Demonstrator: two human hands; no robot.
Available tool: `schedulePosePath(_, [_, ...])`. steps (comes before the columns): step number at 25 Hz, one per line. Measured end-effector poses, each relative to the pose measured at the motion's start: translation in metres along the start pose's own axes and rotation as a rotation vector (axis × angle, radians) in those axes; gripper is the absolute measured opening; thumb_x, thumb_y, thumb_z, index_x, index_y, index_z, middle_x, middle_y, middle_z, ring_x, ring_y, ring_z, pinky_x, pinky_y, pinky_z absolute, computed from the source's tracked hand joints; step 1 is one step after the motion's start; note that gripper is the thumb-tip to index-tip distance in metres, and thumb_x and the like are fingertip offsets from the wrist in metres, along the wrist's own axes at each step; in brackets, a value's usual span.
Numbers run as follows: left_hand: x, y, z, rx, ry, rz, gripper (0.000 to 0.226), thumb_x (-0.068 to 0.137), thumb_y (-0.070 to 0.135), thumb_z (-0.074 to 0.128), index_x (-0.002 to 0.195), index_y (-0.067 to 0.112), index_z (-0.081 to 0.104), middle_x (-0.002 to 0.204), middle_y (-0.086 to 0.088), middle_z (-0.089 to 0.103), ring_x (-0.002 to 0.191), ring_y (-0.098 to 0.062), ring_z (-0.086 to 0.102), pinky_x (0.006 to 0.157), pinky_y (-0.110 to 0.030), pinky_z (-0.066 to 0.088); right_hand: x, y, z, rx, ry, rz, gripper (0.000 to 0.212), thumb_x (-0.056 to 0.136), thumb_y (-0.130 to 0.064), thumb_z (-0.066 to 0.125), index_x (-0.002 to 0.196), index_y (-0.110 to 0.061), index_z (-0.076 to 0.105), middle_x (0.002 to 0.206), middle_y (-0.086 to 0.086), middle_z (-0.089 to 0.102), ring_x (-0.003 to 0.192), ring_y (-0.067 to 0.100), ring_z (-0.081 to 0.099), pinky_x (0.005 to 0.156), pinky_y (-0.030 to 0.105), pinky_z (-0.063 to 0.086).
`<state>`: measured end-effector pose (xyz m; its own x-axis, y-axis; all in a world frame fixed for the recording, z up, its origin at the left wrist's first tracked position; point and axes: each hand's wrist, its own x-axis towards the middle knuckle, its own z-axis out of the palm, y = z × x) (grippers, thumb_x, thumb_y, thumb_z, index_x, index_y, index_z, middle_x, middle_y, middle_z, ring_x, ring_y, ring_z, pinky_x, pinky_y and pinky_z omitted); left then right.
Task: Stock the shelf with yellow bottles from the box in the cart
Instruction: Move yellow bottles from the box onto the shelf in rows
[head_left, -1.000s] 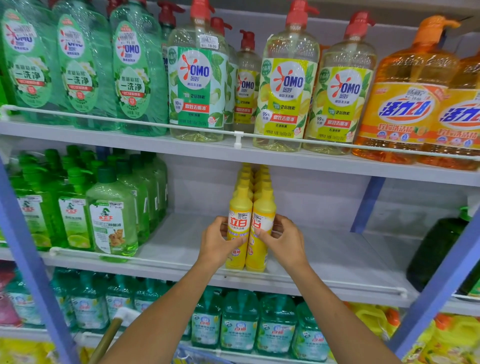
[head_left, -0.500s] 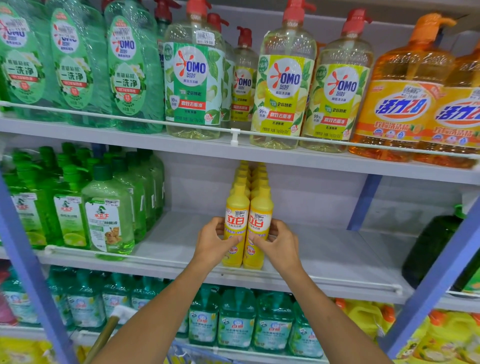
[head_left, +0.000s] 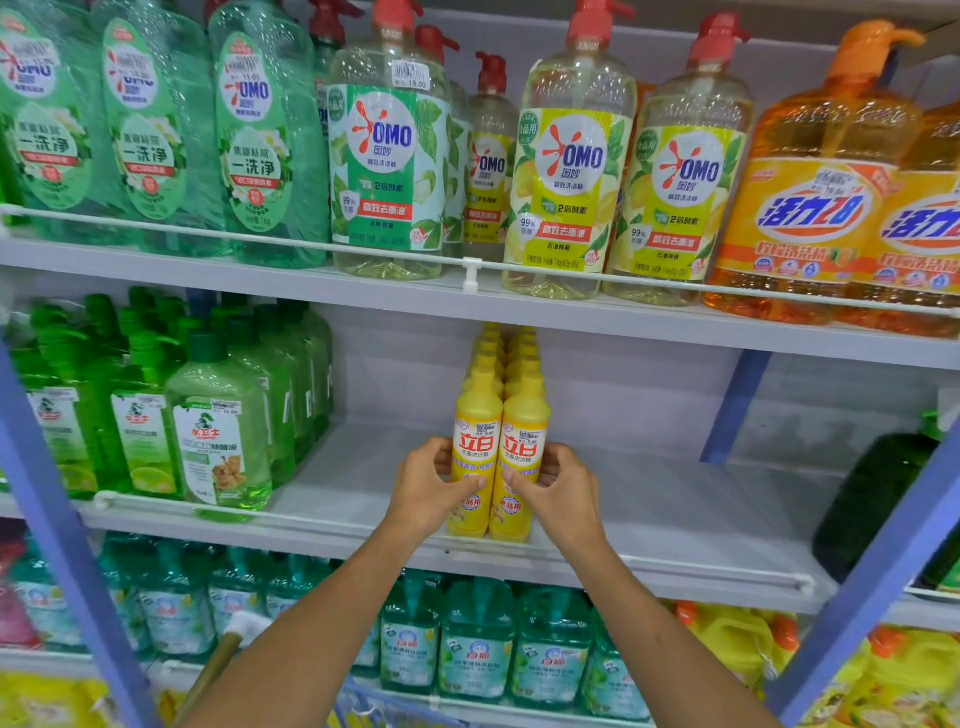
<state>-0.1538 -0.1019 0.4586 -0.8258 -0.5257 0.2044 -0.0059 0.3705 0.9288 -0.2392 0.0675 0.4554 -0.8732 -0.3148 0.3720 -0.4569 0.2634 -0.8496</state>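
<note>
- Left hand (head_left: 431, 488): fingers curled round front-left yellow bottle (head_left: 474, 462).
- Right hand (head_left: 563, 491): grips front-right yellow bottle (head_left: 524, 462).
- The 2 bottles stand upright and touching at the front of the middle shelf (head_left: 675, 509).
- 2 yellow rows (head_left: 491, 358) run back behind them; count per row unclear.
- Shelf above: 2 orange pump bottles (head_left: 810, 208).

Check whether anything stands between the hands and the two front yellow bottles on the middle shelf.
Nothing visible does. The left hand grips the left front yellow bottle, and the right hand grips the right front yellow bottle. Both bottles stand on the middle shelf, at the front of their two rows.
</note>
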Motion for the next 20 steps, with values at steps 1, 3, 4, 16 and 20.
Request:
schedulePosePath(1, [-0.001,0.0,0.002,0.009,0.022,-0.003,0.051,0.073,0.023,0.089,0.117,0.016,0.063,0.105,0.005,0.071,0.095,-0.007,0.067,0.085,-0.03,0.059,0.002,-0.001,-0.001,0.002,-0.015,-0.003,0.049,0.073,-0.038,0.089,0.113,-0.025,0.064,0.108,-0.007,0.073,0.093,0.003,0.07,0.084,0.027,0.06])
schedulePosePath(3, [-0.001,0.0,0.004,0.019,0.058,-0.005,0.05,0.072,0.024,0.09,0.114,0.017,0.063,0.103,0.005,0.072,0.093,-0.008,0.068,0.086,-0.032,0.06,0.005,-0.002,-0.006,0.003,-0.058,-0.008,0.045,0.074,-0.034,0.088,0.111,-0.027,0.064,0.106,-0.009,0.073,0.093,0.002,0.07,0.084,0.025,0.06])
schedulePosePath(4, [-0.001,-0.001,0.006,0.02,0.07,-0.004,0.05,0.072,0.024,0.091,0.112,0.017,0.063,0.103,0.005,0.072,0.093,-0.008,0.069,0.086,-0.032,0.06,0.005,-0.002,-0.007,-0.002,-0.066,-0.01,0.045,0.075,-0.033,0.088,0.112,-0.026,0.064,0.106,-0.009,0.073,0.093,0.002,0.07,0.085,0.025,0.06])
schedulePosePath(16, [-0.012,0.009,0.009,0.078,0.113,-0.03,0.051,0.073,0.025,0.09,0.115,0.015,0.062,0.104,0.002,0.071,0.092,-0.008,0.068,0.088,-0.037,0.06,0.004,0.0,-0.004,-0.028,-0.06,-0.006,0.051,0.075,-0.036,0.088,0.119,-0.021,0.066,0.112,-0.004,0.073,0.096,0.004,0.07,0.087,0.029,0.06])
schedulePosePath(20, [-0.013,0.019,0.001,0.165,0.042,-0.061,0.068,0.074,0.032,0.088,0.131,0.013,0.055,0.114,-0.001,0.068,0.104,-0.016,0.066,0.09,-0.036,0.056,0.005,0.003,-0.006,-0.05,-0.08,0.006,0.056,0.075,-0.046,0.085,0.122,-0.021,0.065,0.115,-0.004,0.072,0.101,0.007,0.069,0.09,0.034,0.059])
